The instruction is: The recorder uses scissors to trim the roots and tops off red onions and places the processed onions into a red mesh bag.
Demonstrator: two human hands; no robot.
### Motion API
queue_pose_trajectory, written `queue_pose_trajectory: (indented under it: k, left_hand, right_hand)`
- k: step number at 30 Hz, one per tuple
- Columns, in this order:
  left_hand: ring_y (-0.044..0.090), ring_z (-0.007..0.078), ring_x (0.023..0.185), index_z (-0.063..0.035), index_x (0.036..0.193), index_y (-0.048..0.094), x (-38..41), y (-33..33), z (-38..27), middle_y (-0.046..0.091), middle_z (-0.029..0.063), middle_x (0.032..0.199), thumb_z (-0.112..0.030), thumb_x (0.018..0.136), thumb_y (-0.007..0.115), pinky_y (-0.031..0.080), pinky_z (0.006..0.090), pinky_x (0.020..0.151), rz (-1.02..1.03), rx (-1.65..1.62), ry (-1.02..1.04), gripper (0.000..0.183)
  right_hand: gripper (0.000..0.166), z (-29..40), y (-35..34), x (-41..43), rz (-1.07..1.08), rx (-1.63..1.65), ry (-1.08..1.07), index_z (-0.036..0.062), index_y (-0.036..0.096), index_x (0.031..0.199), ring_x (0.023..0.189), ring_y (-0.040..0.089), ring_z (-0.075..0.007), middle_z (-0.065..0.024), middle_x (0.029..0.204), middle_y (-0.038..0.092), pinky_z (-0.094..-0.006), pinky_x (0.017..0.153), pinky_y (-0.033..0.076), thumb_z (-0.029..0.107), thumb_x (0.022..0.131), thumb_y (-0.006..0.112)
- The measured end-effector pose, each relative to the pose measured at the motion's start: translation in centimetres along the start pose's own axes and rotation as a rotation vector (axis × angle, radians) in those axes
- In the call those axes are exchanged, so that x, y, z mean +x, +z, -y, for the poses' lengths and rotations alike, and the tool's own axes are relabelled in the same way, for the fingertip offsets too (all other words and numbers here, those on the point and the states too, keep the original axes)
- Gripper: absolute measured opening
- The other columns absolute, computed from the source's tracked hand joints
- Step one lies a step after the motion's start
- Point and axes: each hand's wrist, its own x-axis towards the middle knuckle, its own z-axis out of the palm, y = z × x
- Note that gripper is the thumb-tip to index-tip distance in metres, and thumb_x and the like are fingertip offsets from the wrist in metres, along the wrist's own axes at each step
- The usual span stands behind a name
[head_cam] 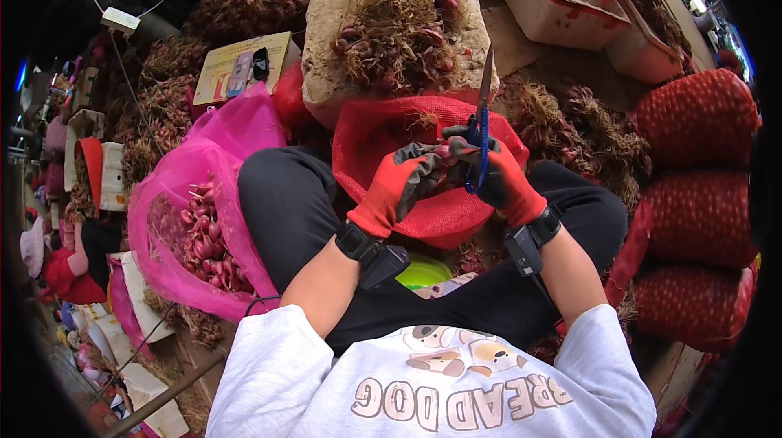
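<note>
My left hand (pixel 400 184), in a red glove with dark coated fingers, pinches a small pink-red shallot (pixel 444 153). Close beside it, my right hand (pixel 506 178), gloved alike, grips blue-handled scissors (pixel 482 133) whose blades point away from me. The right fingertips are also at the shallot; whether they touch it is hard to tell. Both hands are above an opened red mesh bag (pixel 372 126) between my knees. Beyond the bag, a heap of shallots with dry roots and stalks (pixel 391 35) lies on a worn foam block (pixel 327 29).
To my left, a pink mesh bag (pixel 153 194) holds loose shallots (pixel 211 242). A phone (pixel 261 64) lies on a yellow box (pixel 211 75). Full red mesh sacks (pixel 696 218) are stacked at right, foam boxes (pixel 562 10) behind. Another person (pixel 70 267) sits far left.
</note>
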Motion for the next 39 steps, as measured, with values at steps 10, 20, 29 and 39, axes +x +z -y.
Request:
queue_pose_trajectory:
  k: [10, 20, 29, 39]
  left_hand:
    - [0.06, 0.0252, 0.081, -0.0072, 0.098, 0.06, 0.4, 0.1, 0.7, 0.061, 0.0098, 0.092, -0.01, 0.074, 0.064, 0.048, 0.0342, 0.07, -0.285, 1.162, 0.737, 0.025]
    - [0.06, 0.013, 0.082, -0.0024, 0.106, 0.06, 0.8, -1.9, -1.3, 0.062, 0.0052, 0.097, -0.008, 0.077, 0.062, 0.049, 0.0275, 0.069, -0.161, 0.788, 0.297, 0.029]
    - [0.058, 0.0256, 0.07, -0.0012, 0.089, 0.062, -1.3, 0.1, -3.6, 0.06, 0.0084, 0.08, -0.008, 0.073, 0.064, 0.048, 0.0317, 0.066, 0.124, 1.429, 0.547, 0.017]
    - [0.054, 0.0084, 0.074, -0.0001, 0.101, 0.061, -0.6, 0.0, -2.5, 0.062, 0.0012, 0.089, -0.006, 0.081, 0.062, 0.045, 0.0243, 0.065, 0.025, 0.733, 0.256, 0.02]
  right_hand:
    - [0.015, -0.9, -0.3, 0.4, -0.101, -0.024, 0.207, 0.0143, 0.053, 0.096, 0.061, 0.05, -0.0035, 0.0031, 0.08, 0.055, -0.0194, 0.047, 0.039, 0.029, 0.092, 0.051]
    - [0.021, -0.6, -1.4, 0.6, 0.103, 0.236, 0.399, 0.0094, 0.047, 0.1, 0.069, 0.053, -0.0017, 0.0029, 0.085, 0.048, -0.0174, 0.046, 0.038, 0.026, 0.09, 0.056]
    - [0.024, -0.5, -0.4, -0.2, -0.043, -0.54, 0.125, 0.0031, 0.065, 0.099, 0.053, 0.057, -0.0084, -0.0041, 0.072, 0.063, -0.0206, 0.044, 0.044, 0.022, 0.084, 0.065]
    - [0.022, 0.5, -0.8, 1.0, -0.018, 0.523, 0.466, 0.0061, 0.055, 0.094, 0.052, 0.054, -0.0089, -0.0013, 0.071, 0.056, -0.0222, 0.044, 0.043, 0.028, 0.09, 0.056]
